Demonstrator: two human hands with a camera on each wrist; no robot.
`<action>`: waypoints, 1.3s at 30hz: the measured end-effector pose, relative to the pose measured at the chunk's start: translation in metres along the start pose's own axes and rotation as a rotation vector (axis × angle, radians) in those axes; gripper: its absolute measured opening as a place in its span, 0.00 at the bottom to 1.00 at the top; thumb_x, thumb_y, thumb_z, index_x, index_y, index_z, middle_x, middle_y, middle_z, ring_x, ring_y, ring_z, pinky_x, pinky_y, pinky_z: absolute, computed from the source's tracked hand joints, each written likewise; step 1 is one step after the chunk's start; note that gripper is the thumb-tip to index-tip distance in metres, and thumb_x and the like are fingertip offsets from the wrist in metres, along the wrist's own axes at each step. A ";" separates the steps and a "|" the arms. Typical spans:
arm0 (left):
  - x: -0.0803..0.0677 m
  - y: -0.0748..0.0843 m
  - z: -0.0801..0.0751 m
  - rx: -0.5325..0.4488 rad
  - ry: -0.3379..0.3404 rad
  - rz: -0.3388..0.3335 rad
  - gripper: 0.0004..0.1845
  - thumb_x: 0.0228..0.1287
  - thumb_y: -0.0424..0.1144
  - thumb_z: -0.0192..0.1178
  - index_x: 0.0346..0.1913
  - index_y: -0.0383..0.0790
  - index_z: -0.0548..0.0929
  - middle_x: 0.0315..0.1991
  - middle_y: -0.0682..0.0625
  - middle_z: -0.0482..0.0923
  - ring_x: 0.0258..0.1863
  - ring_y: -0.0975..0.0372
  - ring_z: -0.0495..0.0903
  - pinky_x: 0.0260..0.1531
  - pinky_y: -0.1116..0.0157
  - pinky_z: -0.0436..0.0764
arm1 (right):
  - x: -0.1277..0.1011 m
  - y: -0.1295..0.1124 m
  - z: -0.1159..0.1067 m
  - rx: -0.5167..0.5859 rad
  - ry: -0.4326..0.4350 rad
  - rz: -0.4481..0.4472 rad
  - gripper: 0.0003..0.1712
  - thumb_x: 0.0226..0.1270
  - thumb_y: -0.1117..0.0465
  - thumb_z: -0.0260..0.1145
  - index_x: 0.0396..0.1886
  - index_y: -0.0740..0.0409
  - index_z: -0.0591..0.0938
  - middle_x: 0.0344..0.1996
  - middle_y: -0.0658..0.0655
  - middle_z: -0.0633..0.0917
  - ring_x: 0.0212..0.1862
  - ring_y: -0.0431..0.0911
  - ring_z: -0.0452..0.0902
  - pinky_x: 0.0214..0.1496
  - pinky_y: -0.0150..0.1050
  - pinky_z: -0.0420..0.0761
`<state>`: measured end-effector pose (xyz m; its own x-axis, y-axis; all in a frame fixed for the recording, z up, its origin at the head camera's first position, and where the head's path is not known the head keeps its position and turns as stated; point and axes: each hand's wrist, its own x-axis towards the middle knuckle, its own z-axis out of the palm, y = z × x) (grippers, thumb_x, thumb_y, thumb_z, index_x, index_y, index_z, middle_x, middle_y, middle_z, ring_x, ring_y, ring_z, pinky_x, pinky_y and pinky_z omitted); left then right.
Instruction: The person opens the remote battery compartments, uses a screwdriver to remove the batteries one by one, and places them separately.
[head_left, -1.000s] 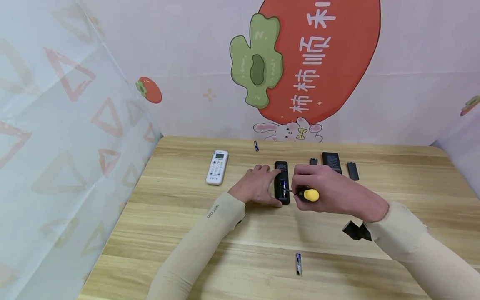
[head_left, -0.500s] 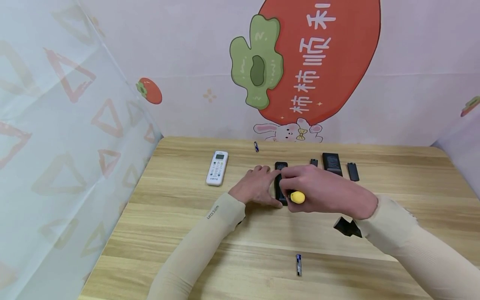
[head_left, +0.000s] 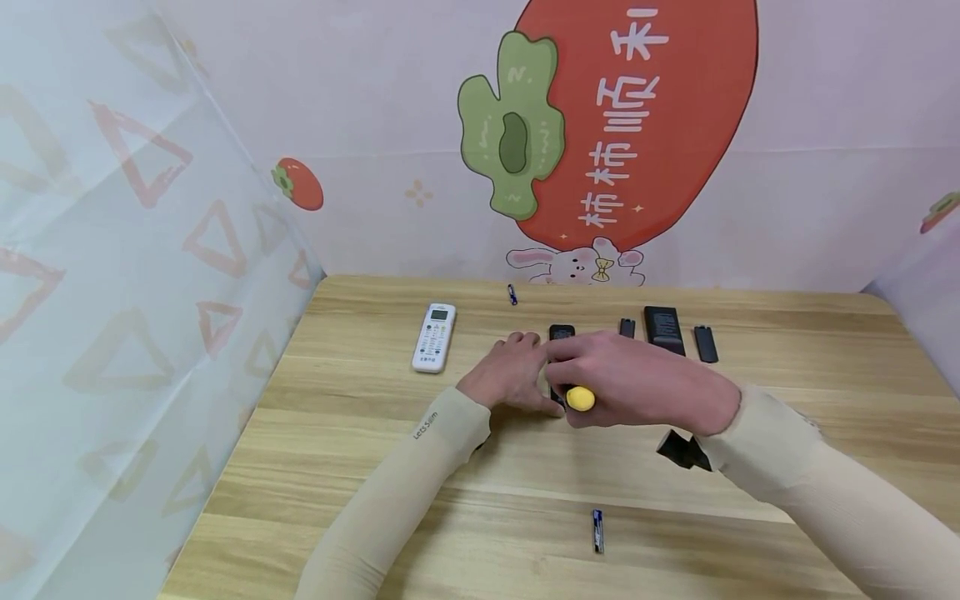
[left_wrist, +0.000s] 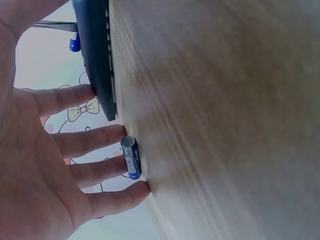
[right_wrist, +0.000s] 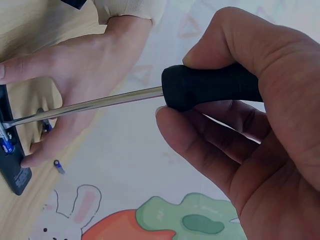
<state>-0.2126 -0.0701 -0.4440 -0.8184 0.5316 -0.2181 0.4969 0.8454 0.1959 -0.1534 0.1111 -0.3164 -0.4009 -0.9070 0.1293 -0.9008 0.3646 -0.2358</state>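
My right hand (head_left: 637, 375) grips a screwdriver (right_wrist: 215, 87) by its black handle; the yellow end shows in the head view. Its metal shaft reaches into the black remote control (head_left: 561, 332), the tip right at a blue battery (right_wrist: 7, 145) in the uncovered battery compartment. My left hand (head_left: 510, 375) is spread at the remote's left side, index finger and thumb touching it, the other fingers extended toward the tabletop. In the left wrist view, the remote (left_wrist: 95, 50) is edge-on, a battery (left_wrist: 75, 42) showing beyond it. My right hand hides much of the remote in the head view.
A white remote control (head_left: 433, 337) lies at the left. One loose battery (head_left: 512, 294) is at the back edge, another battery (head_left: 597, 531) near the front. Right of my hands lie a black boxy item (head_left: 663, 329) and two small black covers, one cover (head_left: 705, 343) farthest right.
My right hand has moved left with the screwdriver, from beside the remote to over it, covering its battery compartment from the head camera. My left hand has stayed in place.
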 end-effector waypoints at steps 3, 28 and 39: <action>-0.001 -0.001 -0.001 -0.035 0.000 0.001 0.46 0.49 0.73 0.68 0.68 0.50 0.75 0.63 0.46 0.72 0.61 0.52 0.69 0.64 0.49 0.70 | 0.008 0.000 -0.002 0.014 -0.027 0.015 0.16 0.52 0.62 0.80 0.25 0.46 0.78 0.30 0.43 0.74 0.30 0.35 0.71 0.33 0.32 0.77; 0.003 -0.003 0.000 -0.002 0.012 0.000 0.56 0.45 0.74 0.71 0.77 0.56 0.65 0.69 0.48 0.70 0.67 0.49 0.67 0.64 0.45 0.71 | 0.029 0.037 -0.007 0.185 0.109 0.142 0.09 0.59 0.65 0.76 0.28 0.48 0.85 0.28 0.41 0.79 0.32 0.40 0.74 0.41 0.40 0.77; 0.001 -0.003 0.003 0.000 0.018 -0.008 0.54 0.45 0.75 0.70 0.76 0.57 0.67 0.70 0.46 0.69 0.69 0.50 0.66 0.65 0.47 0.70 | 0.003 0.032 -0.014 0.173 0.200 0.155 0.09 0.61 0.63 0.75 0.28 0.44 0.85 0.30 0.38 0.79 0.34 0.35 0.75 0.40 0.35 0.81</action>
<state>-0.2145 -0.0720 -0.4473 -0.8275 0.5239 -0.2020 0.4904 0.8496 0.1943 -0.1859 0.1229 -0.3098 -0.5719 -0.7773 0.2620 -0.7912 0.4385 -0.4262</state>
